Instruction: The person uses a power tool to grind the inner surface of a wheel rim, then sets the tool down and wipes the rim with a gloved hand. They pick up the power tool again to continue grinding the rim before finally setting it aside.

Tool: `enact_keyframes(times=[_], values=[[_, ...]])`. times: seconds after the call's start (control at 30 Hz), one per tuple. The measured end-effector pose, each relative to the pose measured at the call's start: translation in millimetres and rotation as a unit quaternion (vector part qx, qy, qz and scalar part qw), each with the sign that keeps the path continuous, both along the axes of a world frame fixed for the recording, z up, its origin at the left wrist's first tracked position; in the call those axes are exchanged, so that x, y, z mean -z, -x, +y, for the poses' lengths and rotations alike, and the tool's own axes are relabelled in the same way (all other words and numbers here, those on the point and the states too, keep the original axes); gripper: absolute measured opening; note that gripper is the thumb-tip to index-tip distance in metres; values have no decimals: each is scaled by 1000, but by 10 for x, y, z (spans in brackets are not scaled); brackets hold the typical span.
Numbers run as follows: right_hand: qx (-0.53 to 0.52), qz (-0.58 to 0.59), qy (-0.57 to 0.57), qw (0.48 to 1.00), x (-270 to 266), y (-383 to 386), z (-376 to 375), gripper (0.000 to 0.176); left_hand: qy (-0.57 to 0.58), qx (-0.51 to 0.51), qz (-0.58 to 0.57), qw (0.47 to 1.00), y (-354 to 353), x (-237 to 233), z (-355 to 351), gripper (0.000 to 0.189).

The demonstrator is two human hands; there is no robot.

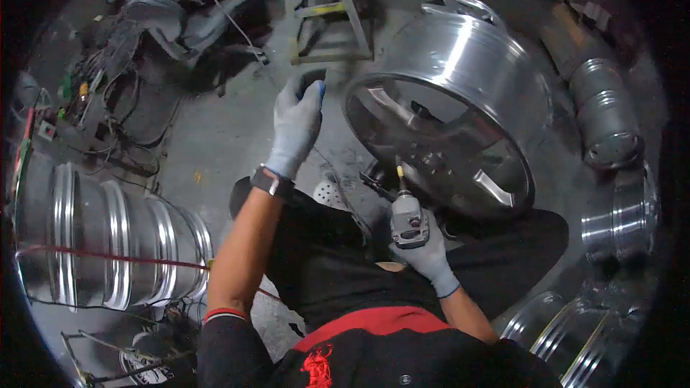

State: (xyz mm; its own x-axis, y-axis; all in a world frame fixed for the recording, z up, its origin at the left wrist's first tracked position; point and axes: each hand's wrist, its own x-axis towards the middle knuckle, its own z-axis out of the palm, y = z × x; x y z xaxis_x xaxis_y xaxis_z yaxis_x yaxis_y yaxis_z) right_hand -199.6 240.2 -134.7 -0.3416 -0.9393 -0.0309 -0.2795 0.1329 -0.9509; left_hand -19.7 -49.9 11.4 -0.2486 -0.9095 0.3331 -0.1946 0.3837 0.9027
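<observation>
One grey power tool [407, 221] clamped in the right hand [431, 253], with gloved fingers wrapped close against its body, in front of the lap. Yellow tip [400, 171] pointed away from the lap, toward the face of a large silver wheel [480, 75]. Just beside that face; cannot tell whether touching it. Wheel tilted, ahead of the right leg, with open rim and spokes toward the knees. Raised to the left and apart from the wheel: left hand [296, 122], also gloved, with fingers partly curled and thumb forward. Dark around the fingertips; cannot tell whether together or apart, or whether closed on anything. Dark watch [272, 181] on that wrist. Farther left, a row of metal rims [118, 237], with a red hose [108, 255] across. Beyond the hands, a metal stand [334, 21] on the floor.
</observation>
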Motion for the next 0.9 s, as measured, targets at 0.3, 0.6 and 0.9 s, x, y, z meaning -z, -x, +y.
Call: enact_keyframes(times=[0.3,0.6,0.9], values=[[-52,-40,-18,998,106,43,-29,92,-8,85,-140,986,306,453,-326,52],[-57,-1,-96,994,169,-15,-45,93,-52,86,-80,992,360,556,-388,40],[-45,1,-85,995,182,27,-58,99,63,-2,-126,990,388,745,-399,41]])
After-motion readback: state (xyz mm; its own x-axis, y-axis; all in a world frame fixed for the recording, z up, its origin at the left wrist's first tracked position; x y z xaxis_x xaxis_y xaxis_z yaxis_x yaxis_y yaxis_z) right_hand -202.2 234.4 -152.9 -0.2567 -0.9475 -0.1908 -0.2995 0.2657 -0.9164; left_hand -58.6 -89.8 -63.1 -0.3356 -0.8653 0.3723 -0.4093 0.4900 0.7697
